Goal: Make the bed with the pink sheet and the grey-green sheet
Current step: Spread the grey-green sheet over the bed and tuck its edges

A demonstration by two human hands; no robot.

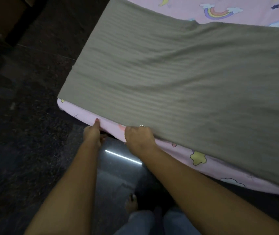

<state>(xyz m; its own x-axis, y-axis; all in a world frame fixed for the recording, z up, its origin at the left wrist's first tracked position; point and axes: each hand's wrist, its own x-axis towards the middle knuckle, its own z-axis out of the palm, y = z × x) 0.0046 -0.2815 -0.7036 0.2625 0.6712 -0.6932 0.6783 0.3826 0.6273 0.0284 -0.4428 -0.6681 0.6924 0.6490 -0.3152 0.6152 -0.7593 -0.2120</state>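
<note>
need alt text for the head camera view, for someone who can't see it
Seen from above, a person's two hands grip the near edge of a bed: the left hand pinches the pink sheet printed with stars and rainbows, and the right hand holds the edge of the grey-green sheet spread over it. A dark floor lies beside the bed.

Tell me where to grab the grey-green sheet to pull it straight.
Grip the grey-green sheet at its free near hem, coming from the bed's near edge, where the right hand is. That hem lies loose over the pink sheet, so fingers can pinch it.
</note>
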